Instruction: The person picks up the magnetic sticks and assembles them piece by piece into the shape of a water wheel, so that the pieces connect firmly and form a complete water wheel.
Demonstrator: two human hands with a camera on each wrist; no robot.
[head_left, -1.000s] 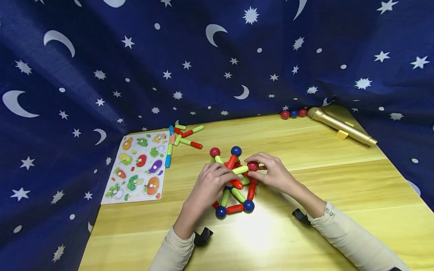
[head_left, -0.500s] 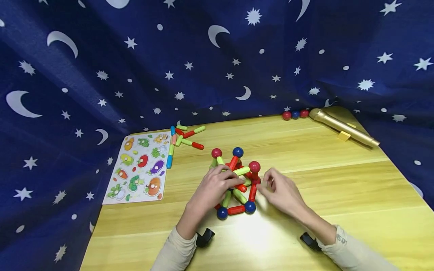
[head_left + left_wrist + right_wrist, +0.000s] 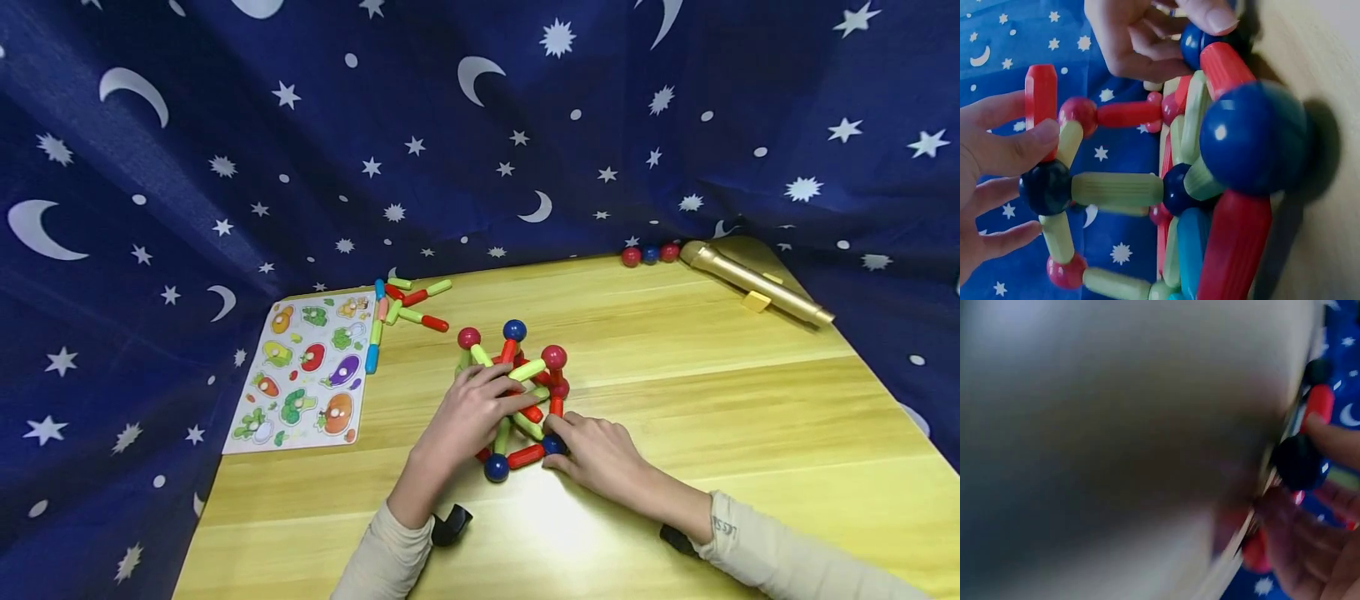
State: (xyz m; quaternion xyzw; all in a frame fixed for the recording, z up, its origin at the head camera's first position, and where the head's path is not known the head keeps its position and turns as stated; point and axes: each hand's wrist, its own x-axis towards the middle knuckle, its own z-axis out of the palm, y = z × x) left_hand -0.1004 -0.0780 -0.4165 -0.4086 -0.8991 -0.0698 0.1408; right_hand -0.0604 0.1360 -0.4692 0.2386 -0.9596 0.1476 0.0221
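Observation:
A frame of magnetic rods and balls stands mid-table, with a blue ball at its front left corner. My left hand reaches over it and pinches a short red rod, which rises from a dark blue ball in the left wrist view. Thumb and fingers of my right hand hold the blue ball at the front right corner. That ball looks dark in the right wrist view. A raised red ball tops the frame's right side, joined to a light green rod.
Loose coloured rods lie at the back left, beside a vegetable puzzle board. Three balls and a gold microphone are at the back right. A starry blue cloth hangs behind the table.
My right hand has left the raised red ball and come forward to grip the front right blue ball. The frame has turned slightly. My left hand keeps its hold on the red rod.

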